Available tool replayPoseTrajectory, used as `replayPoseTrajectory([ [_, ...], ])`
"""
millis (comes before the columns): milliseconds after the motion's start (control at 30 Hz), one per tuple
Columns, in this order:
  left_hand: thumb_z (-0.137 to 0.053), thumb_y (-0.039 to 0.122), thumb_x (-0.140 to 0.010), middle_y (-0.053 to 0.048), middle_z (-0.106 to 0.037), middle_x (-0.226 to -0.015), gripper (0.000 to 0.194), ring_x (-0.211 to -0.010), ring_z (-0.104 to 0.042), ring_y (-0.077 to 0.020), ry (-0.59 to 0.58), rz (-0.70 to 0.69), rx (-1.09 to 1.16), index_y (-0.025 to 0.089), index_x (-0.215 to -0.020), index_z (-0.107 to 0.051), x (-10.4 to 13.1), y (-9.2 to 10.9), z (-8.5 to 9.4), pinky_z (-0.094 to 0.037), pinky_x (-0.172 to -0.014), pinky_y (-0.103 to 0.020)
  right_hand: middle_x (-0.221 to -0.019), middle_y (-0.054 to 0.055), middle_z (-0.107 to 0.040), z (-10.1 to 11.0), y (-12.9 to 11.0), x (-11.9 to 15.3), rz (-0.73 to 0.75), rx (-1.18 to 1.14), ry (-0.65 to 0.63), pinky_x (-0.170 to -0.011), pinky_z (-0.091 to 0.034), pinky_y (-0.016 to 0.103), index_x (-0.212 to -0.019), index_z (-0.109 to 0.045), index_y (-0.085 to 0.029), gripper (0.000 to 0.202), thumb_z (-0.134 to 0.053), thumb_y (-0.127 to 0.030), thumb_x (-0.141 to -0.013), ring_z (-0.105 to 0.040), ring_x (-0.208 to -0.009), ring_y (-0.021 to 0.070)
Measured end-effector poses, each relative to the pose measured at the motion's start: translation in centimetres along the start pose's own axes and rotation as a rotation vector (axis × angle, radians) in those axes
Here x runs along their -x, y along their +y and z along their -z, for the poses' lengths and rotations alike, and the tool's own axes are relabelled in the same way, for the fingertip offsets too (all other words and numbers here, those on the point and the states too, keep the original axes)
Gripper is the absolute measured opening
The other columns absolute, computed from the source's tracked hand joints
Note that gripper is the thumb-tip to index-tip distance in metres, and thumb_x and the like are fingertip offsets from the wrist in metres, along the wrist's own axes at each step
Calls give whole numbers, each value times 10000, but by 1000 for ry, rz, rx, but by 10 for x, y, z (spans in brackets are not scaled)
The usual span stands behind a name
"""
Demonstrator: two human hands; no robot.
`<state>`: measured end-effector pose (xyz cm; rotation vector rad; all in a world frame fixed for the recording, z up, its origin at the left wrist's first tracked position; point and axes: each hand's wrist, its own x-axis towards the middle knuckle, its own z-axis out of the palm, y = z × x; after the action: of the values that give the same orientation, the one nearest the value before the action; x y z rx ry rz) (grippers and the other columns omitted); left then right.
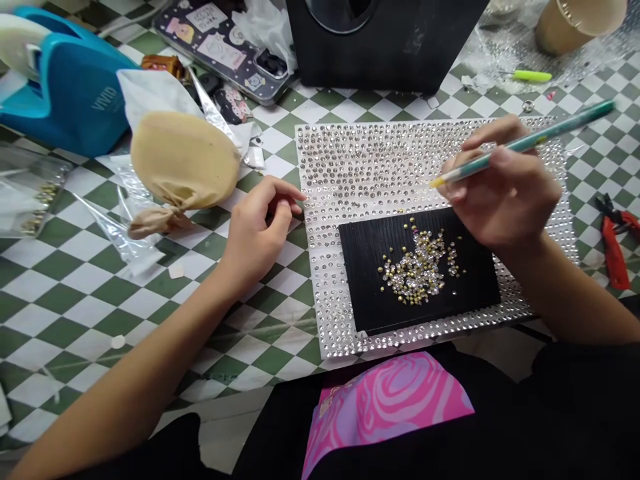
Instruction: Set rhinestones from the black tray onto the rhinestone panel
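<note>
My right hand (510, 183) grips a teal rhinestone picker pencil (530, 140) with a yellow tip, pointing down left over a white sheet (306, 160) covered in rows of clear rhinestones. On the sheet's lower part lies a black ridged tray (370, 300). A heap of loose rhinestones (417, 270), clear with gold-coloured backs, is spread in its middle. My left hand (263, 230) rests on the table at the sheet's left edge, fingers loosely curled in and fingertips by the border. Nothing shows between its thumb and forefinger.
A knotted beige pouch (185, 160), a blue tape dispenser (85, 93) and a bag of gold-coloured pieces (35, 193) lie left. A phone (225, 50) and black box (370, 60) stand behind. Red-handled pliers (615, 247) and a cup (565, 30) are right.
</note>
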<state>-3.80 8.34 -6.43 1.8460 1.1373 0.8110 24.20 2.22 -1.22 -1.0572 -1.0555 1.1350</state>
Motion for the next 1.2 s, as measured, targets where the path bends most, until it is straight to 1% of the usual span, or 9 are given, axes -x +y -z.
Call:
replayPoseTrajectory([
  [167, -481, 153, -872, 9, -648, -819, 167, -717, -591, -112, -24, -14, 1, 232, -898, -625, 0, -2, 2, -469, -620, -285, -434, -85, -239, -9, -13, 7, -358, -313, -289, -436, -262, 249, -754, -470, -243, 221, -651, -366, -779, -214, -427, 88],
  [300, -476, 158, -880, 9, -640, -810, 168, -733, -594, -117, -21, 12, 6, 235, -899, -625, 1, -1, 1, -467, -620, -294, -418, -80, -180, -9, -11, 10, -420, -283, -294, -420, -225, 266, -688, -384, -239, 319, -643, -406, -770, -160, -413, 88],
  [400, -486, 159, -874, 10, -642, -815, 154, -724, -589, -111, -21, 12, -2, 231, -892, -621, 1, -1, 1, -463, -612, -291, -429, -77, -210, -7, -11, 8, -422, -230, -274, -444, -264, 262, -697, -436, -238, 311, -671, -427, -773, -216, -426, 85],
  [533, -473, 162, -887, 8, -645, -829, 162, -732, -593, -110, -25, -1, -2, 231, -900, -619, 1, -1, 2, -469, -619, -291, -553, -56, -417, -7, -16, 3, -260, -56, -178, -543, -345, 255, -769, -548, -244, 264, -749, -415, -772, -385, -536, 83],
  [700, -473, 129, -883, 11, -636, -819, 167, -738, -598, -100, -31, 7, -6, 212, -913, -615, 1, -1, 2, -473, -633, -278, -587, -44, -382, -5, -14, 6, -87, 78, -189, -526, -312, 271, -646, -475, -212, 412, -826, -422, -700, -344, -551, 86],
  [800, -474, 130, -875, 6, -620, -789, 176, -733, -599, -108, -24, 9, 14, 216, -912, -622, 1, -1, 1, -476, -627, -278, -630, -20, -484, -2, -7, 12, -22, 179, -190, -505, -291, 275, -662, -561, -196, 284, -807, -316, -740, -397, -560, 84],
  [900, -496, 131, -851, 4, -595, -748, 162, -731, -603, -122, -9, 18, 30, 229, -884, -620, 1, 2, 0, -474, -607, -275, -683, -4, -588, -1, -4, 18, 7, 239, -277, -487, -335, 271, -808, -678, -209, 109, -720, -306, -834, -479, -554, 90],
  [1000, -503, 167, -870, -1, -599, -755, 131, -712, -592, -131, -8, 71, 26, 246, -860, -606, 2, 7, -1, -489, -613, -277, -713, 6, -633, -3, -7, 22, 16, 320, -362, -486, -397, 264, -948, -708, -224, 129, -618, -309, -911, -556, -565, 97],
  [1200, -508, 181, -865, -2, -617, -764, 123, -699, -581, -130, -4, 84, 10, 257, -866, -604, 2, 7, -1, -493, -617, -267, -876, 7, -656, -5, -11, 25, 78, 526, -443, -594, -483, 256, -993, -644, -236, 181, -680, -186, -822, -641, -739, 121],
])
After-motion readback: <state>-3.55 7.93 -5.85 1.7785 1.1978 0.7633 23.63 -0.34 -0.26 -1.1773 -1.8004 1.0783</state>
